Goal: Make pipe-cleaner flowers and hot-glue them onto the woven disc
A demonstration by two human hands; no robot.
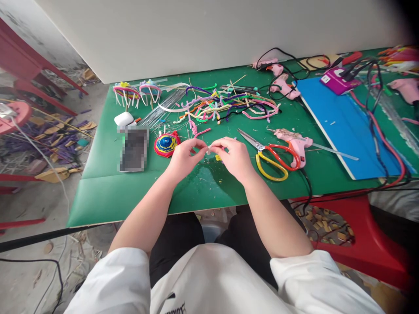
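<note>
My left hand [185,158] and my right hand [231,157] meet above the green table [108,192], fingertips pinched together on a small pale piece [208,150] held between them. Too little of that piece shows to name it. Just left of my left hand lies a round woven disc [166,144] in red, yellow and blue. Behind both hands spreads a pile of coloured pipe cleaners [225,107]. Scissors with red and yellow handles [270,159] lie right of my right hand.
A pink glue gun [296,144] rests beside the scissors, more glue guns [283,85] and cables farther back. A blue board [343,126] lies at right. A phone [133,149], a white case [123,118] and two small woven crowns [137,92] sit at left. A red stool [360,235] stands below right.
</note>
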